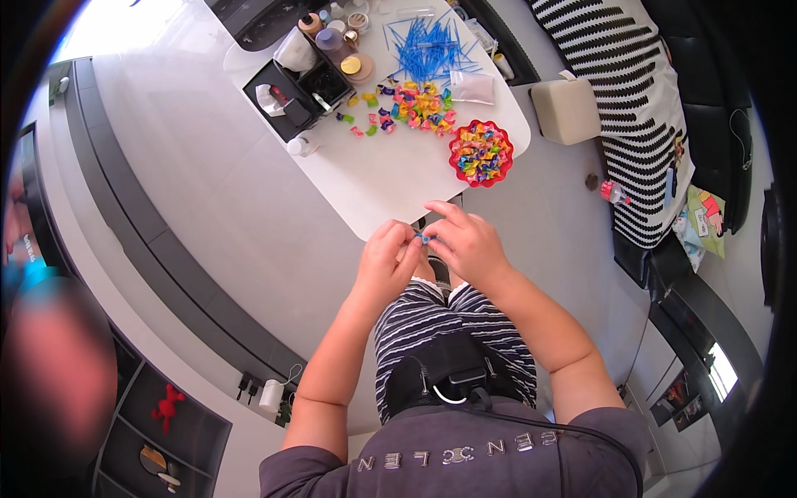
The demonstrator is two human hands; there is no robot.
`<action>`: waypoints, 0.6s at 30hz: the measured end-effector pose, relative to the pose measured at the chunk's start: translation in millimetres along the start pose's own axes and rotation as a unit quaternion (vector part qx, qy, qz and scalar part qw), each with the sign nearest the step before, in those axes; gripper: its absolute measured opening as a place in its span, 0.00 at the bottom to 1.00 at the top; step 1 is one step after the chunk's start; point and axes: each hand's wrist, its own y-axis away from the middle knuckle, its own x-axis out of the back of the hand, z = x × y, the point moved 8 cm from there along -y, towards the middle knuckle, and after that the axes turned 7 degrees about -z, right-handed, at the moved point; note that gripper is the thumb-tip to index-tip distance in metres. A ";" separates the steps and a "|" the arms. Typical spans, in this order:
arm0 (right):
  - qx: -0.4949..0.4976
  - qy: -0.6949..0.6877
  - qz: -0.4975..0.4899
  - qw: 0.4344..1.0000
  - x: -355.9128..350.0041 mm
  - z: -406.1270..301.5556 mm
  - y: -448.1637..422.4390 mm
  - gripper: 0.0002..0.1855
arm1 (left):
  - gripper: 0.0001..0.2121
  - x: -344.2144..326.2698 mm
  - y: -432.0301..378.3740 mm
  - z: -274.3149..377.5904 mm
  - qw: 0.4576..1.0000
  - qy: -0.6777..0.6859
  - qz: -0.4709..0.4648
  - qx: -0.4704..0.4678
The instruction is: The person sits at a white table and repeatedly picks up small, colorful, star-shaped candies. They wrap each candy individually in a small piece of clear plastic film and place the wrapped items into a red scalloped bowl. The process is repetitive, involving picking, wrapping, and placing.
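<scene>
Just off the near edge of the white table (373, 180), my left hand (393, 252) and my right hand (467, 243) meet above my lap. Between their fingertips they pinch a small blue piece (424, 239), perhaps a folded strip; its exact form is too small to tell. A red scalloped bowl (452, 163) full of small colourful folded pieces stands at the table's right edge. More such folded pieces (423, 106) lie in a loose heap to its left. Behind them is a pile of thin blue strips (429, 50), with a clear packet (472, 88) beside it.
A black organizer box (283, 124), a white bottle (302, 147) and several cosmetic containers (333, 40) occupy the table's left side. Right of the table are a cream stool (565, 112) and a sofa with a striped cover (641, 124), on which a plastic bottle (613, 192) lies.
</scene>
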 end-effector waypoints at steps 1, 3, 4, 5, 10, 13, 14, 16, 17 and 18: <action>0.005 0.000 -0.002 1.000 -2.0 1.3 0.6 0.07 | 0.04 0.6 0.1 1.2 1.000 -0.008 0.003 -0.008; -0.001 -0.006 0.000 1.000 -5.7 2.2 0.8 0.06 | 0.05 -0.3 0.9 -3.5 1.000 0.010 0.006 0.004; -0.004 -0.009 0.001 1.000 -6.8 2.4 0.9 0.06 | 0.05 -1.0 1.2 -5.7 1.000 0.019 0.008 0.010; -0.006 -0.013 0.004 1.000 -7.3 2.6 1.7 0.06 | 0.05 -2.4 1.7 -8.1 0.999 0.036 0.005 0.022; -0.050 -0.082 0.002 0.995 -11.4 5.6 1.5 0.06 | 0.05 -4.6 2.9 -22.0 0.993 0.100 -0.015 0.067; -0.032 -0.091 -0.009 0.995 -19.4 11.4 3.5 0.07 | 0.05 -5.5 2.8 -27.5 0.987 0.133 -0.033 0.079; -0.030 -0.090 -0.007 0.995 -19.7 11.3 3.6 0.07 | 0.05 -6.3 2.9 -29.2 0.985 0.142 -0.037 0.090; -0.028 -0.089 -0.004 0.996 -20.6 11.0 3.6 0.07 | 0.05 -8.0 3.3 -32.8 0.979 0.161 -0.046 0.113; -0.031 -0.087 -0.008 0.996 -23.0 12.1 3.9 0.07 | 0.05 -8.3 3.6 -34.9 0.979 0.160 -0.046 0.118; -0.034 -0.085 -0.012 0.996 -25.1 13.8 4.4 0.06 | 0.06 -9.2 3.6 -37.3 0.979 0.159 -0.047 0.122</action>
